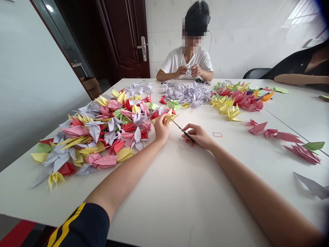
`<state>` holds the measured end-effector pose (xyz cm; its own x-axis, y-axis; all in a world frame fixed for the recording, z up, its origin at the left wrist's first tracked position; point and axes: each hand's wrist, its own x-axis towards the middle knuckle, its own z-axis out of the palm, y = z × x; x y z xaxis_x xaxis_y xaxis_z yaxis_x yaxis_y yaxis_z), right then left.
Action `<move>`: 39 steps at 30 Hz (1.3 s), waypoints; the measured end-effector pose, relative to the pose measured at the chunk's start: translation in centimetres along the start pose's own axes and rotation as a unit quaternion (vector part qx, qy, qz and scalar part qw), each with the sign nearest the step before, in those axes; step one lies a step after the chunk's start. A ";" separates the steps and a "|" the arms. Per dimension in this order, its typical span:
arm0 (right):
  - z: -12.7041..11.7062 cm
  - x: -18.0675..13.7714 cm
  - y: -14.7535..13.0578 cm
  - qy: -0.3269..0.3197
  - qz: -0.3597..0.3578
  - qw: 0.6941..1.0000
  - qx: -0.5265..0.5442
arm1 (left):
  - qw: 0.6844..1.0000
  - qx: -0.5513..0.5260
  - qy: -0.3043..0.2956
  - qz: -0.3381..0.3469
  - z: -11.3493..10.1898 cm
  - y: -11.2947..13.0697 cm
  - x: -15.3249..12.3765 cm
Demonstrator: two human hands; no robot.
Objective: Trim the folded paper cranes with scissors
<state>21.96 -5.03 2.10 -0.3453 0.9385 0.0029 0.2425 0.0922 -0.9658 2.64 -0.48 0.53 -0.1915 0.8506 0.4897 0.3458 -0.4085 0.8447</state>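
Observation:
My left hand pinches a yellow paper crane at the near edge of a big pile of coloured paper cranes. My right hand is closed around a thin dark tool, whose tip points toward the yellow crane. Both hands rest on the white table. A small red paper piece shows under my right hand's fingers.
A small red loop lies just right of my right hand. Other piles of cranes: white, yellow and pink, pink ones at the right. A person in white sits opposite, folding. Another person's arm rests far right.

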 end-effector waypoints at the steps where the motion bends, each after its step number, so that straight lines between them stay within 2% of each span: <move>1: 0.0 0.0 0.0 0.001 0.003 1.000 -0.001 | 1.000 0.002 0.002 -0.003 0.0 -0.1 0.0; 18: 0.1 0.1 0.3 -0.002 0.003 1.000 -0.001 | 0.993 -0.013 0.043 -0.112 0.1 -0.2 0.4; 25: 0.2 0.2 0.1 0.012 0.013 1.000 -0.009 | 0.993 -0.026 0.042 -0.108 0.2 -0.3 0.4; 32: 0.1 0.1 0.0 0.006 0.000 1.000 -0.005 | 0.996 -0.040 0.014 -0.083 0.2 -0.5 0.4; 39: 0.3 0.1 -0.1 0.014 0.008 1.000 -0.013 | 0.988 -0.109 0.021 -0.110 0.5 -0.8 0.4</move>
<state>21.66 -5.01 2.10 -0.3153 0.9490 -0.0045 0.2709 0.0855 -0.9588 2.74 0.37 -0.10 -0.2803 0.9139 0.2936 0.0868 -0.2805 0.9559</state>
